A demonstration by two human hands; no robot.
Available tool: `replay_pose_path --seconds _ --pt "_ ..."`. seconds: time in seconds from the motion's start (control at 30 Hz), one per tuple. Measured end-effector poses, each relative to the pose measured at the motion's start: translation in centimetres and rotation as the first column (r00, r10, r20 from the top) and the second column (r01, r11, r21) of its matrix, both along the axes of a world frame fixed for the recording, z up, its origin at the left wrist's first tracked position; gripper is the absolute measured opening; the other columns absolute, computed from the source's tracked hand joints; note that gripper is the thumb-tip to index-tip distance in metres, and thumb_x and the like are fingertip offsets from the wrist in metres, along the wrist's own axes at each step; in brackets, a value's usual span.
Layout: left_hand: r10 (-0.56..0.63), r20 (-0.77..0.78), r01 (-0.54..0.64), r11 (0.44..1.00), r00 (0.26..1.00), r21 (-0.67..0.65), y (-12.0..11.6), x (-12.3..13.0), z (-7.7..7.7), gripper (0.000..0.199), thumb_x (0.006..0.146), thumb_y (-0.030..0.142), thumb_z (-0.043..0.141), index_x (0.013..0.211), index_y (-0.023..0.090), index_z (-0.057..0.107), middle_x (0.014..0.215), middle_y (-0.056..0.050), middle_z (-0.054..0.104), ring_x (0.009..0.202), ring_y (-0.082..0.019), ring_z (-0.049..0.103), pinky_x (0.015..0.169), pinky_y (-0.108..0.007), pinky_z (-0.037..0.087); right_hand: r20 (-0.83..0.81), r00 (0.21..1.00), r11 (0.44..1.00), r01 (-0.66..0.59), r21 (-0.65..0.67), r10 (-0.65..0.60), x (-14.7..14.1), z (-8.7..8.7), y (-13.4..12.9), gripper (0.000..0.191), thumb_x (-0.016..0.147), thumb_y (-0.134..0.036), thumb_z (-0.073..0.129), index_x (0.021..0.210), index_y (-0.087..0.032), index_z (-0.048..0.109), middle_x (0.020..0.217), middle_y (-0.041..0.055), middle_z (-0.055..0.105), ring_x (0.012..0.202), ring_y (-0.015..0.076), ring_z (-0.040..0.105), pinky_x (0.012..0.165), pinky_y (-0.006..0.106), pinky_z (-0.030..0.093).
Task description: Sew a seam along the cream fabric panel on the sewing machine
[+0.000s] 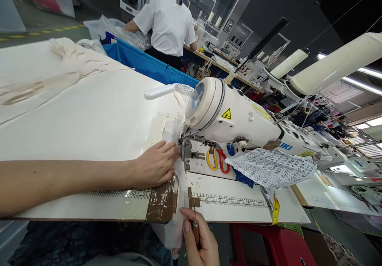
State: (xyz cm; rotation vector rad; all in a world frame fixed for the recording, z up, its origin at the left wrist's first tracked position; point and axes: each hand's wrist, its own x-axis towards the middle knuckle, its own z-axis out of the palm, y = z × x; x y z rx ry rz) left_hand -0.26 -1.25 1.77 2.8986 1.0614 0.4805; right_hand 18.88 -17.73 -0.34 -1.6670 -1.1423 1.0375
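Observation:
My left hand (pixel 159 163) lies palm down on a white fabric strip (pixel 170 128), its fingers stretched out and close beside the presser foot (pixel 185 148) of the sewing machine (pixel 235 114). The strip runs past the foot and hangs over the table's front edge. There, my right hand (pixel 201 240) is closed round an awl (pixel 195 231) with a wooden handle and a thin metal point directed at the table. Thumb and forefinger of that hand also touch the strip's edge. Part of the strip is hidden under my left hand.
Red-and-yellow-handled snips (pixel 217 160) lie beneath the machine arm. A printed paper sheet (pixel 271 166) hangs from the machine, with a yellow tape measure (pixel 275 209) below. Cream fabric (pixel 71 65) lies at the back left. Beyond a blue cloth bin (pixel 149 63) stands a person (pixel 168 25).

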Motion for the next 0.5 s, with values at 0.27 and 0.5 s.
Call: replay_pose_path --seconds 0.27,0.5 --pt "0.04 -0.088 -0.035 0.997 0.995 0.067 0.9 0.5 0.1 0.028 0.094 0.021 0.055 0.115 0.005 0.063 0.106 -0.014 0.06 0.098 -0.028 0.051 0.084 -0.04 0.04 -0.134 0.991 1.0 0.0 -0.027 -0.004 -0.9 1.4 1.4 0.052 0.088 -0.067 0.064 0.109 -0.02 0.073 0.064 -0.0026 0.058 0.045 0.0107 0.057 0.049 0.018 0.048" --pt "0.074 -0.173 -0.058 0.994 0.982 0.096 1.3 0.4 0.8 0.026 0.094 0.011 0.05 0.115 0.004 0.065 0.104 -0.015 0.06 0.095 -0.027 0.051 0.081 -0.039 0.04 -0.558 0.819 0.983 0.039 -0.181 -0.135 -3.4 -0.7 0.4 0.07 0.076 -0.067 0.079 0.121 -0.015 0.067 0.071 0.0008 0.065 0.05 0.0149 0.066 0.052 0.023 0.054"
